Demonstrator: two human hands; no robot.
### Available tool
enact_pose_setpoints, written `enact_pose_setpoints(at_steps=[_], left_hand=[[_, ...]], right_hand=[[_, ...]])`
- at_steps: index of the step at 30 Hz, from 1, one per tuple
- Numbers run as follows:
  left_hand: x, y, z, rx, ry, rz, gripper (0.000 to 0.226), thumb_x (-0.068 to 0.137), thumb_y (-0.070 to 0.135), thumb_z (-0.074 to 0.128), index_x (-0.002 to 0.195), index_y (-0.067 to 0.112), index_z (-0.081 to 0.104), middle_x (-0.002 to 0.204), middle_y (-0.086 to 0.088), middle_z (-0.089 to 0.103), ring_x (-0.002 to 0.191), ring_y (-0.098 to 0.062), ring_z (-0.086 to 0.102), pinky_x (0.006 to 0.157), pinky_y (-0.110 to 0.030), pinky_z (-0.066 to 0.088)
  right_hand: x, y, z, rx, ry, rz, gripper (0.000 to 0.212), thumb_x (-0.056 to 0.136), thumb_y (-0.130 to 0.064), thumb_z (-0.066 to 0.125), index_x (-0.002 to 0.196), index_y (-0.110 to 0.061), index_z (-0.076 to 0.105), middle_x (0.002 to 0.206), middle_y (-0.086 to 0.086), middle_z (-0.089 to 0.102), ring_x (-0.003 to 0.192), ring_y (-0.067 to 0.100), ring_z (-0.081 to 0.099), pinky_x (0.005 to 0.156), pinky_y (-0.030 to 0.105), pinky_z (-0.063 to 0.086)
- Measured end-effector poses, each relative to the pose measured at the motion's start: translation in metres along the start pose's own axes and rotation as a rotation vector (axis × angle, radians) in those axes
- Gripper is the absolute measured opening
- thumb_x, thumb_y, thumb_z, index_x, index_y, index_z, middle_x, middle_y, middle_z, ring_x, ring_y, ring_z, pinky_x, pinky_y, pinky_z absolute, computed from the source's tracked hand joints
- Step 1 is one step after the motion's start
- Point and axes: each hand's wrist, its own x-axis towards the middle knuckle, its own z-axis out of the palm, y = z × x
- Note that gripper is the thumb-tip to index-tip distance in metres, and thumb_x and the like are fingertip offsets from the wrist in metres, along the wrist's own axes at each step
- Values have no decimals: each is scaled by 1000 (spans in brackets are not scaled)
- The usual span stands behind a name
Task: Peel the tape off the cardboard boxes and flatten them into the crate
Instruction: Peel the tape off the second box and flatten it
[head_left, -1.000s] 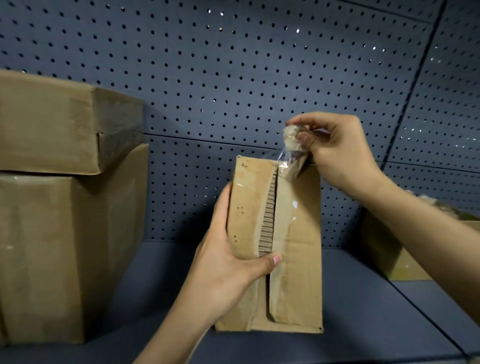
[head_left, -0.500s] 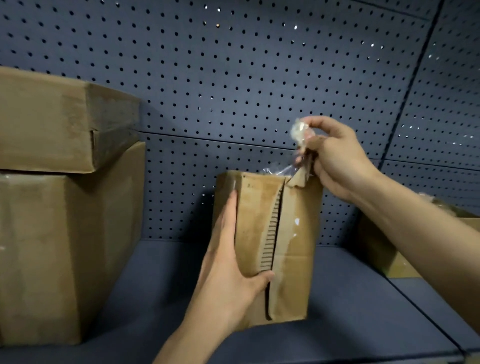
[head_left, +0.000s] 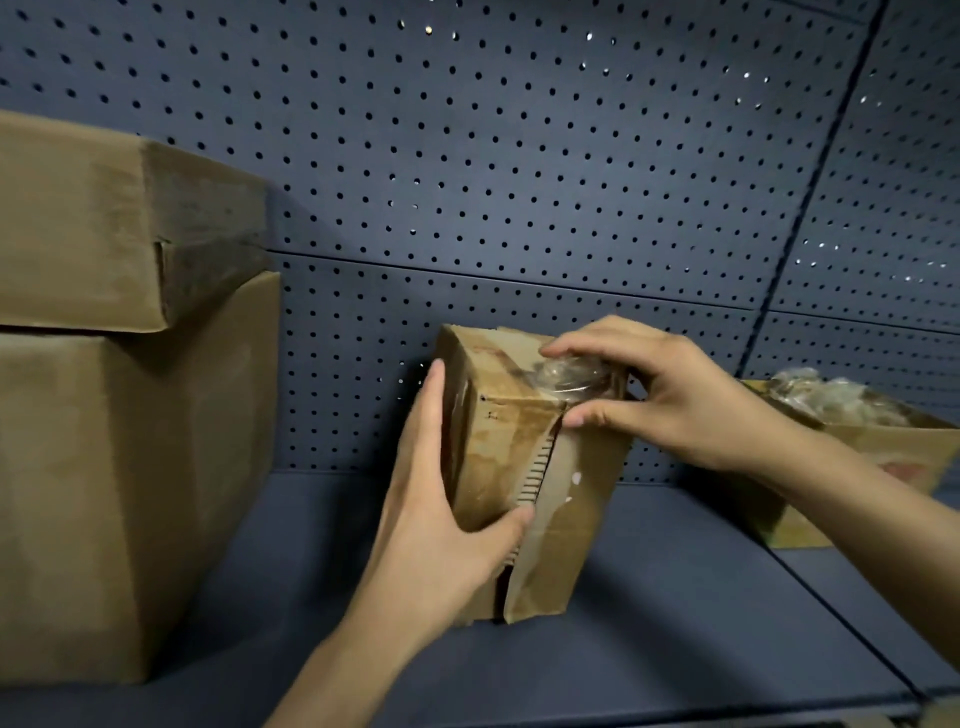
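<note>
A small brown cardboard box (head_left: 498, 457) stands on the blue shelf, its front seam split and the corrugated edge showing. My left hand (head_left: 441, 519) grips its left side, thumb across the front flap. My right hand (head_left: 670, 395) sits over the box's top right corner and holds a crumpled wad of clear tape (head_left: 569, 376) between fingers and thumb. The wad rests on the box top. The crate is not in view.
Two larger cardboard boxes are stacked at the left, the upper (head_left: 119, 223) on the lower (head_left: 124, 493). Another open box (head_left: 857, 447) holding crumpled tape sits at the right. A perforated panel (head_left: 519, 156) backs the blue shelf (head_left: 675, 623).
My right hand came down from above the box to its top, bringing the tape wad with it. The box tilted and now shows its top face; my left hand stayed on its side.
</note>
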Motion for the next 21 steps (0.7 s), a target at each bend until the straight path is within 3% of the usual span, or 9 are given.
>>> enact_pose_setpoints(at_steps=[4,6,8,10,14,16,21], left_hand=[[18,11,0,-18,-25,75,99,72,39,86,144,60,22,159,24,22,147,4,19,121,-38,25],[24,9,3,29,-18,135,71,76,36,84,130,53,41,158,22,26,146,8,15,120,-26,22],[27,6,5,74,-5,158,59,78,32,82,118,53,44,157,25,25,146,10,13,111,-4,16],[27,5,6,93,3,144,57,78,30,82,112,54,44,154,27,24,145,9,16,100,6,12],[25,6,7,97,-21,153,55,80,30,81,108,57,42,157,26,22,143,9,20,95,9,13],[26,7,6,93,-15,146,55,79,31,81,107,58,42,158,25,22,141,9,22,94,8,15],[26,2,3,84,25,169,55,78,31,82,109,54,43,157,23,25,133,21,24,98,7,17]], right_hand=[[0,5,0,-30,0,-101,38,88,-28,69,124,-16,67,115,0,64,110,16,61,91,34,51],[1,7,0,-62,21,-148,32,90,-24,67,121,-13,70,113,1,66,109,14,63,91,33,51],[3,10,0,-64,47,-159,28,91,-22,67,117,-12,73,108,1,68,106,13,65,89,34,52],[5,13,1,-28,68,-151,25,91,-21,67,113,-10,74,101,3,71,97,13,68,84,31,54],[12,11,1,286,118,82,20,90,-25,63,103,-17,75,85,-11,73,65,7,62,65,20,52],[18,11,5,291,126,141,18,90,-27,62,99,-21,75,78,-15,71,59,7,59,60,22,53],[32,8,16,581,333,333,23,102,-12,49,91,-11,69,77,6,65,53,13,54,50,23,50]])
